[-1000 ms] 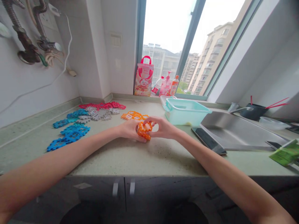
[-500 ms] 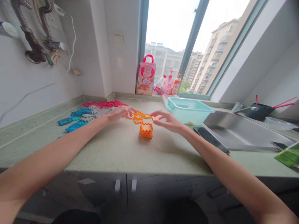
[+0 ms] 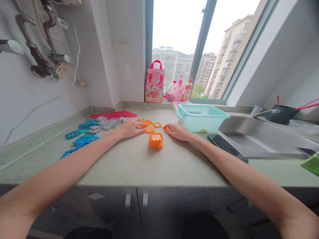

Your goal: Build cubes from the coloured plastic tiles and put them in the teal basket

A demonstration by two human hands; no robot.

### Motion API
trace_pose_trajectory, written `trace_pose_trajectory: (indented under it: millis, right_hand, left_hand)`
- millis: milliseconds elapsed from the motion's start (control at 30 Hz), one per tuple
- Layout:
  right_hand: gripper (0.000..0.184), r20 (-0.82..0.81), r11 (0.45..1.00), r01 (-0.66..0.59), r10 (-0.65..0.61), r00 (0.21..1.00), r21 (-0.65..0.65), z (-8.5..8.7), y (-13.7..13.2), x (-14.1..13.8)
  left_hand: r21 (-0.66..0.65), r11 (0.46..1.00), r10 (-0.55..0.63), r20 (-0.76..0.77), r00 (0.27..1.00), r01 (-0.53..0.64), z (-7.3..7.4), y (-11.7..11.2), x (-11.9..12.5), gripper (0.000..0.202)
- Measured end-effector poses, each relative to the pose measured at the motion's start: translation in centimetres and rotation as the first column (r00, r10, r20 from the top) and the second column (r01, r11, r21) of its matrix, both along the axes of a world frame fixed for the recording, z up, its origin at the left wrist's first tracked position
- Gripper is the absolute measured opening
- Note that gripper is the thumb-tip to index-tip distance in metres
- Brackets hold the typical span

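Note:
An orange cube built of toothed plastic tiles stands on the green speckled counter, free of both hands. Just behind it lie loose orange tiles. My left hand rests flat on the left end of those tiles, fingers stretched out. My right hand lies on the counter at their right end, its fingertips on one small orange tile.
Red tiles, grey tiles and blue tiles are spread on the counter's left. A mint plastic tub stands behind my right hand, the steel sink to its right. A pink bag and bottles line the windowsill.
Both hands let go of the orange cube, which now stands on the counter, and reached past it down onto the loose orange tiles.

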State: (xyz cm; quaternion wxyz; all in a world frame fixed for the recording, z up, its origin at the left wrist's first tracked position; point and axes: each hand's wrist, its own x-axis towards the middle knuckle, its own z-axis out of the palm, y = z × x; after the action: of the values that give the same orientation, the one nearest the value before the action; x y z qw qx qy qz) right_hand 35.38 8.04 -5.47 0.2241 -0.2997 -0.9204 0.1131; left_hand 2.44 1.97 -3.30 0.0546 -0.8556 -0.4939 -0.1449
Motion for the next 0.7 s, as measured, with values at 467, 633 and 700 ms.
trace_pose_trajectory:
  millis: [467,633,700]
  right_hand:
    - [0.029,-0.276,0.978,0.063,-0.006,0.961,0.198,0.2,-0.8,-4.8]
    - [0.026,-0.214,0.976,-0.031,0.078,0.974,0.216,0.7,-0.6,-6.0]
    - [0.024,-0.178,0.974,-0.089,0.127,0.976,0.208,0.6,-0.5,-5.9]
  left_hand:
    - [0.144,0.989,-0.056,0.087,0.995,0.043,-0.4,-0.5,2.1,0.035]
    - [0.16,0.979,0.122,0.04,0.992,-0.127,-0.1,-0.1,0.3,0.051]
    - [0.125,0.974,0.187,0.033,0.982,-0.19,-0.1,0.1,-0.3,0.054]
